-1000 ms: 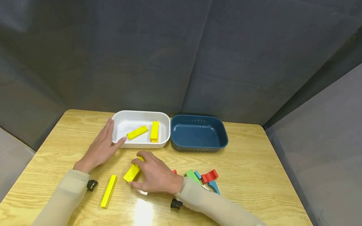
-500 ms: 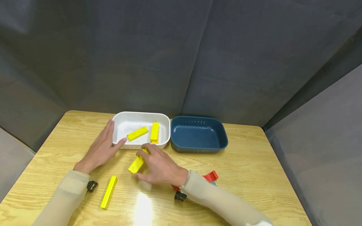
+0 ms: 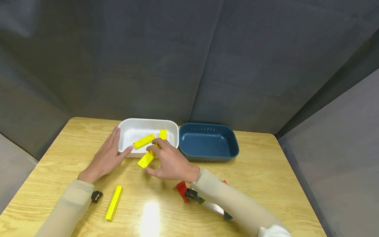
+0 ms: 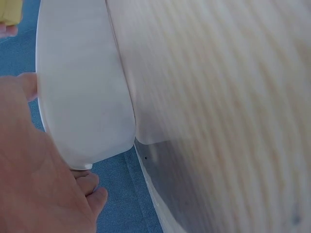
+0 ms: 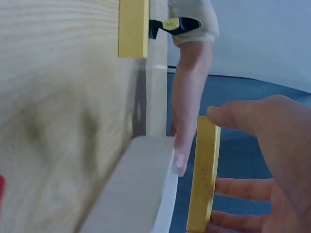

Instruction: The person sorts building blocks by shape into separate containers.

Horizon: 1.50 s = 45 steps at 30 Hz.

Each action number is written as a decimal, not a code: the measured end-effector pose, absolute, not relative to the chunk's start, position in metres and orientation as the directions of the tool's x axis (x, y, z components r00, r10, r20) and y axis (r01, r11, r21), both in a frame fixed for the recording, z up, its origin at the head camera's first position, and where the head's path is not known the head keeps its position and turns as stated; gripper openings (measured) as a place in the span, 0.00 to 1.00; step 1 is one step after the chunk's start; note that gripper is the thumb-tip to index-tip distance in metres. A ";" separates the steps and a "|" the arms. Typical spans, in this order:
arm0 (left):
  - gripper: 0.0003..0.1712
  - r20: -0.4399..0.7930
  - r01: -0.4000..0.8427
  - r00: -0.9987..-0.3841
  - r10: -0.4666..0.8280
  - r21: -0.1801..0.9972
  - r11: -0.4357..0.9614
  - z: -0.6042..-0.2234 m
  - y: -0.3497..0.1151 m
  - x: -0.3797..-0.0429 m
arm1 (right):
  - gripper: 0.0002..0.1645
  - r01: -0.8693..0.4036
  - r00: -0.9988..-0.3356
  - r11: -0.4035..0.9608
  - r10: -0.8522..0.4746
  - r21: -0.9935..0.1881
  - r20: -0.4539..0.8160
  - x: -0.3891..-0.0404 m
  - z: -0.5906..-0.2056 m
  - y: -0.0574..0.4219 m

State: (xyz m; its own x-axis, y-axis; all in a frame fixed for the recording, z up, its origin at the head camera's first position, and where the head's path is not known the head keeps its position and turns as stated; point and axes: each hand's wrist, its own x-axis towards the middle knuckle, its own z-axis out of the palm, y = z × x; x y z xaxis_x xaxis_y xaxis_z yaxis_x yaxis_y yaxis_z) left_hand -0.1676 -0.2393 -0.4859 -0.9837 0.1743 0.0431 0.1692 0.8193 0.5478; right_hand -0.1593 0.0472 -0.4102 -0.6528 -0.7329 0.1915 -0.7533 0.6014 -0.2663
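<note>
My right hand (image 3: 171,163) pinches a yellow rectangular block (image 3: 146,159) between thumb and fingertips, at the front rim of the white plastic tray (image 3: 126,130). In the right wrist view the held block (image 5: 204,174) stands out above the tray's rim. My left hand (image 3: 105,156) holds the tray at its front left corner, thumb over the front rim and fingers along the left end. Inside the tray lies one yellow block (image 3: 144,141); another yellow block (image 3: 163,134) is partly covered by my right hand.
A yellow block (image 3: 114,203) lies on the wooden table between my forearms. The dark blue tray (image 3: 207,143) stands right beside the white one. Under my right forearm, a red curved block (image 3: 181,191) and other coloured pieces are mostly hidden. Dark curtains hang behind the table.
My right hand has carried the yellow block up and to the right, from over the table to the white tray's front rim. The left hand has stayed at the tray.
</note>
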 end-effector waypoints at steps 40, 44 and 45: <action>0.59 0.046 0.169 -0.984 0.170 0.528 0.832 -0.485 -0.238 -0.168 | 0.40 -0.609 -0.774 0.736 -0.633 -0.294 0.020 -0.245 -0.428 0.024; 0.59 0.046 0.169 -0.984 0.170 0.527 0.833 -0.485 -0.238 -0.168 | 0.39 -0.602 -0.778 0.740 -0.629 -0.300 0.010 -0.248 -0.429 0.022; 0.59 0.047 0.168 -0.985 0.169 0.529 0.832 -0.485 -0.238 -0.169 | 0.39 -0.599 -0.780 0.744 -0.626 -0.297 0.005 -0.249 -0.428 0.021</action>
State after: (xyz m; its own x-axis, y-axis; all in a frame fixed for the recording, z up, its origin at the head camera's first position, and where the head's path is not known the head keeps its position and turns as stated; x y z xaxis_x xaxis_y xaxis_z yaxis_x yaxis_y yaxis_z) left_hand -0.1686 -0.2380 -0.4846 -0.9845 0.1689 0.0470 0.1680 0.8321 0.5286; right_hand -0.2489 0.0211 -0.4284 -0.7798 -0.6260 0.0051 -0.5989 0.7436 -0.2973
